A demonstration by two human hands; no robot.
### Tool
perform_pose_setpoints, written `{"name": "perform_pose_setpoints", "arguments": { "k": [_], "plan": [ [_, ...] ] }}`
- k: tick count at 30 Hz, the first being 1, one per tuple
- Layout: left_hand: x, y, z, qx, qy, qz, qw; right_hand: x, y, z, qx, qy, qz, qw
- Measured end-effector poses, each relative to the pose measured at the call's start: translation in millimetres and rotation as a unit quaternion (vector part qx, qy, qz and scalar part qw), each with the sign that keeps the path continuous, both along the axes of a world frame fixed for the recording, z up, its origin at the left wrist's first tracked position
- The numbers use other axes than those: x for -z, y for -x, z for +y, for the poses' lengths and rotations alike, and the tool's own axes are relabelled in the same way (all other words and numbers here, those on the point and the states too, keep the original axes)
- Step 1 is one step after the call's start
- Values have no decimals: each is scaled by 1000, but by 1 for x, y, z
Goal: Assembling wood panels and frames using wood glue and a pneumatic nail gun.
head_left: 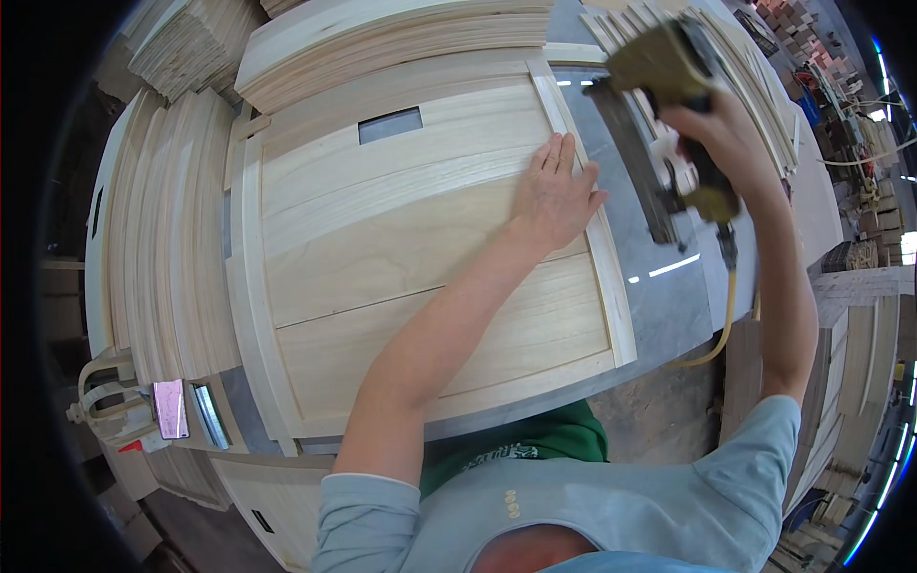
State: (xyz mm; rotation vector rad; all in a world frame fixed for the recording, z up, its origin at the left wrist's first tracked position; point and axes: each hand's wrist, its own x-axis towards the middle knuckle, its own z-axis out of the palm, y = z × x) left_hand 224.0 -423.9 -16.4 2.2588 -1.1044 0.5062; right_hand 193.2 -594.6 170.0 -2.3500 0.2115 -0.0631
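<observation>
A pale wooden panel [382,229] lies flat on the grey worktop, framed by narrow strips, with a rectangular cutout near its far side. My left hand [559,196] rests on the panel, fingers stretched out, beside the right-hand wooden strip [604,258]. Raised over the worktop to the right, my right hand [716,134] is closed around the handle of an olive-and-black pneumatic nail gun [664,67]. The gun is tilted, slightly blurred, and apart from the panel. A yellow air hose [732,296] hangs from its handle end.
Stacked boards stand at the far side [401,38] and along the left [177,239]. Loose thin strips [764,95] lie at the far right. A phone-like pink slab [170,409] sits by silver staple strips [211,416] at the near left. The grey worktop [659,296] shows right of the panel.
</observation>
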Motion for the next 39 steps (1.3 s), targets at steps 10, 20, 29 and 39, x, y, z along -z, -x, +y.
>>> {"name": "perform_pose_setpoints", "arguments": {
  "k": [10,20,29,39],
  "plan": [
    [-5,1,2,-4,25,16,1000,29,-114,20,-50,46,35,997],
    [-5,-1,2,-3,18,19,1000,44,-127,22,-43,79,28,996],
    [-11,3,-1,2,23,4,1000,9,-114,44,-2,16,95,995],
    [16,16,19,-5,-15,-35,999,-29,77,30,72,24,70,995]
  ]
}}
